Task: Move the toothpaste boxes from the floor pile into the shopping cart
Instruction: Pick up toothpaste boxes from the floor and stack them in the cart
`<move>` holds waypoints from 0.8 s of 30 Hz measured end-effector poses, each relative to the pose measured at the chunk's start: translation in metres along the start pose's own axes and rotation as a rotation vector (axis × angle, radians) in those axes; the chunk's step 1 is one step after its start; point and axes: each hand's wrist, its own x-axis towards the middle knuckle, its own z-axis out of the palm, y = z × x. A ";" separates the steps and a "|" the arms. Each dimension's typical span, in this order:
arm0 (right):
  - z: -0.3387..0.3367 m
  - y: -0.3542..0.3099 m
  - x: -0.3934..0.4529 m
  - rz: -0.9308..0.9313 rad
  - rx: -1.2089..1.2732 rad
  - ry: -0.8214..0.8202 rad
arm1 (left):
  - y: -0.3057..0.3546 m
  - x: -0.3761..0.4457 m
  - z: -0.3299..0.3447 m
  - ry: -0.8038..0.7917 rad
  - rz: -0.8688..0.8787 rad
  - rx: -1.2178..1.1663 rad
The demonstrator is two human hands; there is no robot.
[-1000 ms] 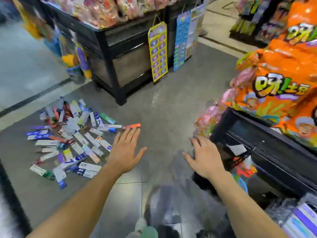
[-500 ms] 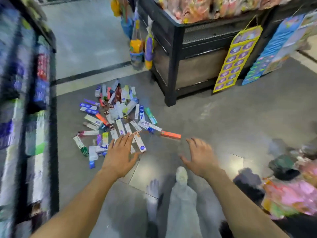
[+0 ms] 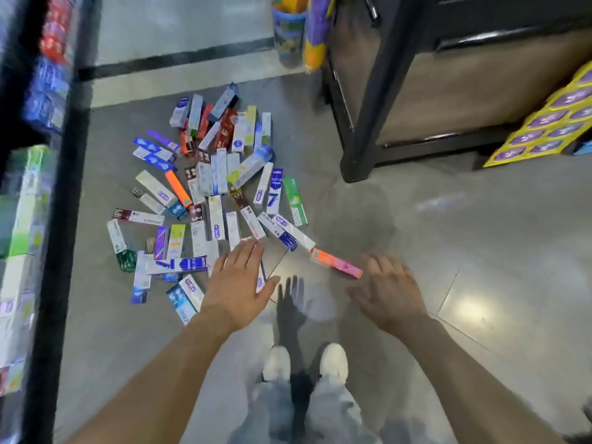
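Grey tile floor (image 3: 448, 219): toothpaste boxes (image 3: 211, 193) piled at 11 o'clock. Left hand (image 3: 238, 283) flat, palm down, fingers straight and together over the pile's near edge, holding nothing. Right hand (image 3: 389, 291) blurred, fingers spread loosely, empty, just beside the orange-pink box (image 3: 336, 262).

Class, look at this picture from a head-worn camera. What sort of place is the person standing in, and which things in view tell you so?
Most likely a shop or supermarket aisle. A pile of toothpaste boxes lies on the tiled floor, packed shelves of boxed goods line the left side, and a dark display stand carries a hanging strip of yellow packaged goods.
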 end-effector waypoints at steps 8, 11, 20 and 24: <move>0.185 0.046 0.178 -0.024 -0.040 0.000 | -0.035 0.152 0.210 -0.023 0.028 -0.026; 0.262 0.062 0.231 -0.012 -0.070 0.004 | -0.052 0.197 0.287 -0.006 0.083 -0.006; 0.384 0.093 0.306 -0.049 -0.066 0.187 | -0.080 0.296 0.394 0.226 0.230 0.057; 0.384 0.101 0.307 0.024 -0.098 0.064 | -0.075 0.307 0.390 0.249 0.240 0.070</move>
